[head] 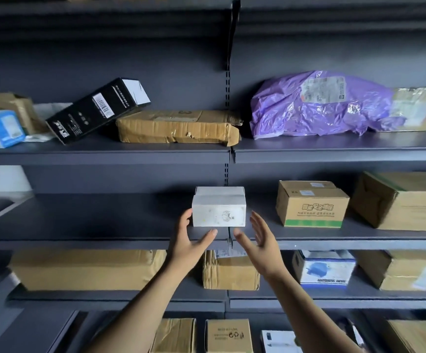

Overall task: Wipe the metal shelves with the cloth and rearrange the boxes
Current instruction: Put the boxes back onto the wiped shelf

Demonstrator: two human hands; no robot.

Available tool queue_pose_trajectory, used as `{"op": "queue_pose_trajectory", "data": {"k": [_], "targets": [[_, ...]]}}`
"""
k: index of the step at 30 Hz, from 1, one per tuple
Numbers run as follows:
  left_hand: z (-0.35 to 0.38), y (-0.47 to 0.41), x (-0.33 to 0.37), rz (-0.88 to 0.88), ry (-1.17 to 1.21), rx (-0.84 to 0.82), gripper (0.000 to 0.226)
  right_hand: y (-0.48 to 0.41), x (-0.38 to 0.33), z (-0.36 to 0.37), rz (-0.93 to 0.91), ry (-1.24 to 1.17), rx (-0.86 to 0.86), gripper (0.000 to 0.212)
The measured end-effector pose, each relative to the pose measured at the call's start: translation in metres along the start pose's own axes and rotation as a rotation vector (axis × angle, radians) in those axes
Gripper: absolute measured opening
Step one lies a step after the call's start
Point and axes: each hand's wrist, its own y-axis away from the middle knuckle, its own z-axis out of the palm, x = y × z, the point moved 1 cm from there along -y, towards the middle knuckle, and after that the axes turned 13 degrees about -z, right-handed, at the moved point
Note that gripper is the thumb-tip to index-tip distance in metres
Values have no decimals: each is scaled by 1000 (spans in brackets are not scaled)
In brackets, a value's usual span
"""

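On the middle shelf (92,225), the left hand (189,242) is hovering open at the left edge of one white box (218,211). The right hand (259,244) is hovering open, just clear of it. Two brown boxes (311,207) are sitting further right.

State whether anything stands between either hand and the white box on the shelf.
Nothing visible does. The left hand sits open at the left side of the white box; the right hand, open, is slightly off its right side.
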Motion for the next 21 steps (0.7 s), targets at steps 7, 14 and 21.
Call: {"op": "queue_pose_trajectory", "data": {"k": [7, 14, 21], "targets": [[-33, 29, 25, 71, 70, 53, 71, 10, -49, 15, -79, -95, -31, 83], [-90, 21, 75, 204, 224, 135, 52, -27, -120, 68, -252, -163, -77, 68], [-168, -15, 111, 335, 284, 239, 65, -82, -181, 130, -437, -201, -109, 74]]}}
